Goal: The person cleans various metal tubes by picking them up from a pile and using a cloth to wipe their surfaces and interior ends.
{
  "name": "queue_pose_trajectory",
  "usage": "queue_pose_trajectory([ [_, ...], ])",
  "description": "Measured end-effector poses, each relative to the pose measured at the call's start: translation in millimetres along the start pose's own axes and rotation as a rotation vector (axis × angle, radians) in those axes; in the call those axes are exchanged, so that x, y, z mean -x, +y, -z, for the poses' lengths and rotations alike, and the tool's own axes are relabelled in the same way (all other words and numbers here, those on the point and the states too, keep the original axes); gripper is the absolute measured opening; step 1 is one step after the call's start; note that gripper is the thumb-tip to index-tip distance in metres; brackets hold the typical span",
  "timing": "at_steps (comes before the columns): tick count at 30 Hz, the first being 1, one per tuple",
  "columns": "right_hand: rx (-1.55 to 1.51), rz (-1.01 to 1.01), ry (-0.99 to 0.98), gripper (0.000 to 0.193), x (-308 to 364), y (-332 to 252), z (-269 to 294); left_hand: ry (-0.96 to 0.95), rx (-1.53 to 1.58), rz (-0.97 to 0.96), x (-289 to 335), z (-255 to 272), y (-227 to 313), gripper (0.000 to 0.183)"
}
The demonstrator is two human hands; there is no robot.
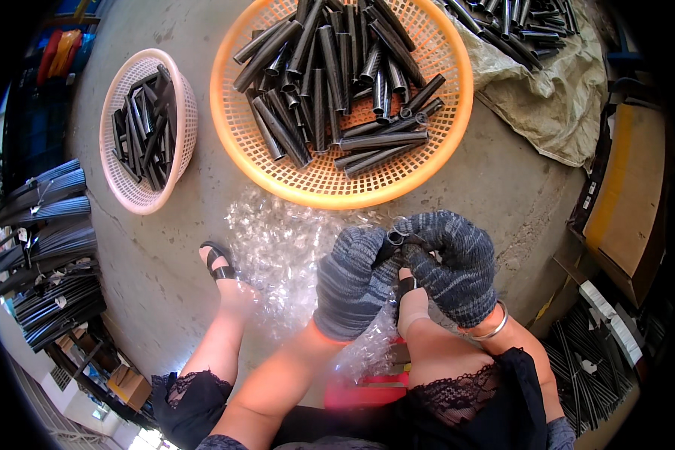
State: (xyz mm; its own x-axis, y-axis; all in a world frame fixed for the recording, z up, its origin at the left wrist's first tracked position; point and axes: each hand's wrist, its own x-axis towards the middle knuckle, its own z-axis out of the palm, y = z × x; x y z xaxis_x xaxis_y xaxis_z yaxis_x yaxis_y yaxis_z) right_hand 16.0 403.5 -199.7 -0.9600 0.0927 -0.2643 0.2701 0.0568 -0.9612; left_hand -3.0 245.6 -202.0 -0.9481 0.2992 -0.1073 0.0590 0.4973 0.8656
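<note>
Both my hands wear grey striped knitted gloves and meet in front of my knees. My left hand (352,277) is closed around a short black tube (395,238), whose round end shows above the glove. At that same end, the fingers of my right hand (457,259) are curled and pressed together; whether they grip the tube or some small piece on it is hidden. Just beyond my hands stands a big orange basket (337,199) with many glossy black tubes (330,67) piled loosely inside.
A smaller pink basket (106,142) of black tubes stands left. Clear plastic scraps (273,255) litter the floor between my feet. More tubes lie on a pale sack (540,112) at far right, near a cardboard box (624,187). Bundled rods (60,240) line the left side.
</note>
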Motion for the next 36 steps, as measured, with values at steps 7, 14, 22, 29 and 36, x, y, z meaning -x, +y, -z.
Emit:
queue_pose_trajectory([
  [7, 0.016, -0.014, -0.007, 0.019, 0, 5, 5, -0.007, -0.029, -0.087, 2, -5, -5, 0.03],
  [14, 0.06, 0.042, -0.013, 0.014, -5, 6, 12, -0.14, 0.112, -0.006, -6, 0, 3, 0.032],
  [22, -0.051, -0.078, 0.002, 0.019, -11, 5, 24, -0.484, 0.839, 0.477, -7, 13, -9, 0.032],
  [29, 0.1, 0.06, -0.175, 0.024, -8, -13, 19, -0.306, 0.835, 0.492, -5, 12, -6, 0.034],
  [36, 0.094, 0.143, -0.112, 0.028, -5, -2, 19, -0.339, 0.493, 0.298, -7, 15, -3, 0.028],
])
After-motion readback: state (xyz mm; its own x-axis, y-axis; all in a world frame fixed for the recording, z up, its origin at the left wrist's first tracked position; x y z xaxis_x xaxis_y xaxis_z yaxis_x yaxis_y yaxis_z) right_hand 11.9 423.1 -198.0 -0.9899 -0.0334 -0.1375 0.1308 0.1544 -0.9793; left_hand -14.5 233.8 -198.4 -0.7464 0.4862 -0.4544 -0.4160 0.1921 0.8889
